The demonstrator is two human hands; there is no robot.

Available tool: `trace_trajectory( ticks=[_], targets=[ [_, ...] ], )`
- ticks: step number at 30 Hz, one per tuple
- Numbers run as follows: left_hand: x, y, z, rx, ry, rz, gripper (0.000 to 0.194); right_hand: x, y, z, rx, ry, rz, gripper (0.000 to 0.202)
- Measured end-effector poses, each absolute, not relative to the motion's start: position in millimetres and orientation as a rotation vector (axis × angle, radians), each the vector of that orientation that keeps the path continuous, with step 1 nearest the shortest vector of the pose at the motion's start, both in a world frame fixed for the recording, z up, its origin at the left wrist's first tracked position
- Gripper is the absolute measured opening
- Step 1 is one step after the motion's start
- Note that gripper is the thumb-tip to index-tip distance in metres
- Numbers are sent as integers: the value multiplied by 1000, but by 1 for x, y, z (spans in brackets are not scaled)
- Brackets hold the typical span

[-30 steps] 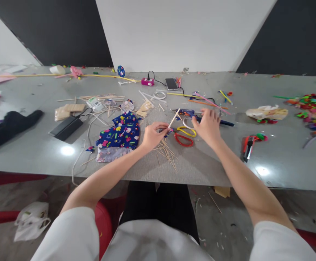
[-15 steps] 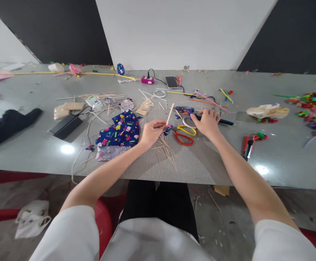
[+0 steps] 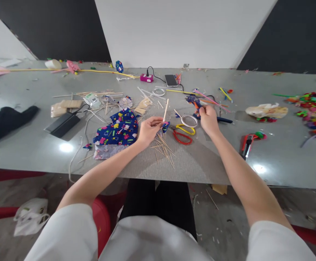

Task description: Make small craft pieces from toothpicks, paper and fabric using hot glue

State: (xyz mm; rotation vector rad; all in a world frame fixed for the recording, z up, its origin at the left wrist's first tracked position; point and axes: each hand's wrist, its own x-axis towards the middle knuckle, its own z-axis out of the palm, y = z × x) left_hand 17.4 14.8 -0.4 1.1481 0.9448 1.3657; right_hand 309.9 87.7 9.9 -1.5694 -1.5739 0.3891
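Observation:
Pinched in my left hand (image 3: 150, 130) is a pale wooden stick (image 3: 166, 108), with a small piece of blue patterned fabric (image 3: 166, 126) at its lower end. My right hand (image 3: 208, 119) is wrapped round the handle of a blue and orange glue gun (image 3: 194, 101), its body raised and turned toward the left. Between the hands lie scissors with red and yellow handles (image 3: 183, 137) and a white ring (image 3: 189, 121). Thin bamboo skewers (image 3: 165, 150) are scattered just below my left hand. Blue printed fabric (image 3: 117, 130) lies left of it.
A black box with a cable (image 3: 64, 125) lies to the left, near packs of wooden sticks (image 3: 69, 104). At the back are a pink power socket (image 3: 146, 77) and a phone (image 3: 171, 80). A red box cutter (image 3: 247, 145) and colourful pipe cleaners (image 3: 315, 108) lie on the right.
My right hand has closed round the glue gun's handle and lifted it, turning it from where it lay. My left hand still holds the stick in nearly the same place.

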Motion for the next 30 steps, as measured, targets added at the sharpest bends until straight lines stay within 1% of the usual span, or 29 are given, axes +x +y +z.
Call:
trace_trajectory(
  ticks=[2, 5, 8, 11, 14, 19, 24, 30],
  targets=[
    [16, 16, 0, 1125, 950, 1377, 36, 310, 81, 13, -1351, -1583, 522, 42],
    [15, 18, 1, 1106, 947, 1389, 37, 303, 66, 20, -1241, -1594, 576, 45],
    [14, 18, 1, 1105, 935, 1399, 37, 291, 50, 30, -1321, -1645, 480, 56],
    [14, 18, 1, 1124, 951, 1404, 34, 281, 37, 39, -1405, -1728, 372, 53],
    [15, 17, 1, 1153, 983, 1391, 33, 274, 30, 43, -1433, -1733, 373, 51],
    [15, 15, -2, 1199, 993, 1342, 38, 269, 27, 37, -1464, -1773, 362, 49],
    [15, 15, -5, 1243, 1011, 1339, 38, 267, 27, 31, -1444, -1832, 333, 45],
    [14, 14, -5, 1283, 1056, 1329, 39, 263, 25, 29, -1475, -1880, 254, 37]
  ],
)
